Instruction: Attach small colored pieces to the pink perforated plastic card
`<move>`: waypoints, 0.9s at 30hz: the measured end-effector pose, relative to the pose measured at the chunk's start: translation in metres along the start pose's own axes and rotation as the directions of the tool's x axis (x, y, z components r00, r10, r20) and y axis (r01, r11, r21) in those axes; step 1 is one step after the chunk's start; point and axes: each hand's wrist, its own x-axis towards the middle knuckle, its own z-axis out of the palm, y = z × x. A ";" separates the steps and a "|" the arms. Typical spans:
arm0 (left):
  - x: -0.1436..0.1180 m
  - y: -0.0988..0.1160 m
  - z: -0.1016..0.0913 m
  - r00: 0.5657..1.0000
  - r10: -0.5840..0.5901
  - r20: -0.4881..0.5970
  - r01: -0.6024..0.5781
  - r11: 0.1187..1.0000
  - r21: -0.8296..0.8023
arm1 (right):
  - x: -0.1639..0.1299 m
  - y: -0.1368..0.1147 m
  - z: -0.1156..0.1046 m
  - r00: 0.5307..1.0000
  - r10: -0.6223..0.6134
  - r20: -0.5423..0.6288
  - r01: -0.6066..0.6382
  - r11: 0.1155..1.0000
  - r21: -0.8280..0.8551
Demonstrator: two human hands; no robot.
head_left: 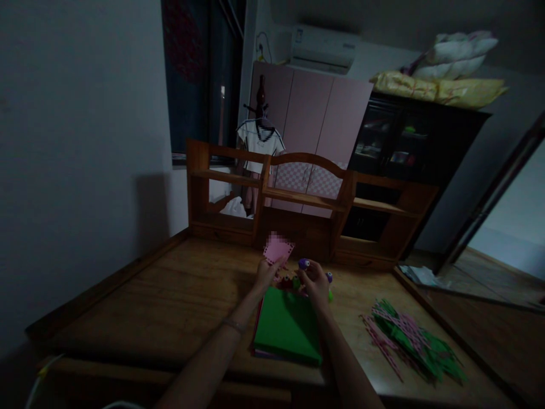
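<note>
In my left hand point(269, 271) is a pink card with a dark dotted border point(279, 250), held up by its lower edge; part of it is blurred. My right hand point(314, 279) pinches a small purple figure with a white eye point(304, 264). Beneath both hands lies a stack of coloured sheets, a green sheet point(287, 326) on top. Just beyond the stack sit several small figures, among them a green one point(296, 280) and a dark red one point(286, 281). Another purple figure point(329, 277) shows past my right hand, partly hidden.
To the right on the wooden desk point(170, 301) lies a pile of green and pink striped strips point(409, 335). A wooden shelf unit point(304, 196) rises along the desk's back edge. A wall point(85, 142) borders the left side.
</note>
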 end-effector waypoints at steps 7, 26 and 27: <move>-0.001 -0.004 0.007 0.994 0.109 0.012 -0.109 0.974 0.199 | -0.007 0.000 0.003 0.988 -0.138 0.068 0.149 0.967 -0.205; -0.007 0.001 0.007 0.961 0.256 0.106 -0.277 0.902 0.332 | -0.009 -0.007 0.003 0.988 -0.134 0.078 0.149 0.961 -0.234; -0.007 0.002 0.007 0.962 0.251 0.107 -0.272 0.906 0.323 | -0.009 -0.008 0.003 0.988 -0.136 0.075 0.150 0.963 -0.226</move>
